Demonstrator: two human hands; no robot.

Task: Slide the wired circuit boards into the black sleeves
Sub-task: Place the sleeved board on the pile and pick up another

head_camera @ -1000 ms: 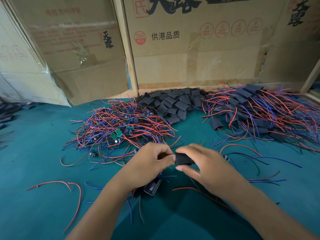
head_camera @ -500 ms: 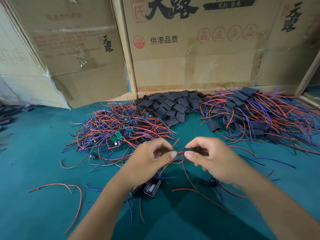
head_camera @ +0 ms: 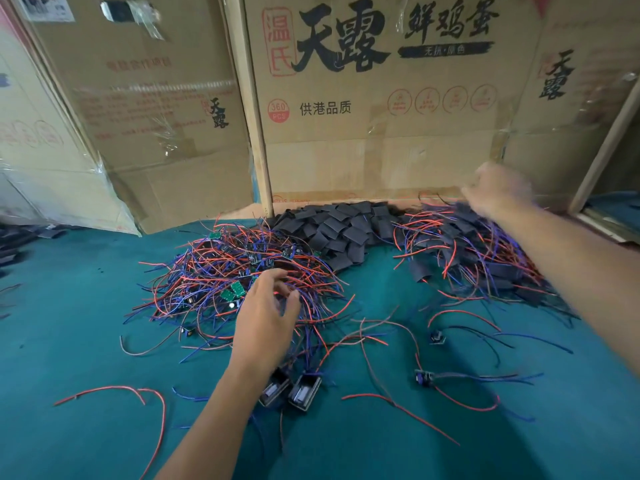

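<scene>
Hands have split apart since half a second ago — no longer pinching a sleeve together at centre; left hand point(head_camera: 266, 313) now reaches over the near edge of the tangle of wired circuit boards point(head_camera: 239, 271), fingers loosely spread, holding nothing; right hand point(head_camera: 498, 192) is stretched far out over the pile of sleeved boards point(head_camera: 485, 251) at right, blurred — grip cannot be told; heap of empty black sleeves point(head_camera: 339, 226) lies between the two piles on the green table point(head_camera: 69, 341); two connector blocks point(head_camera: 291, 391) sit by the left forearm.
</scene>
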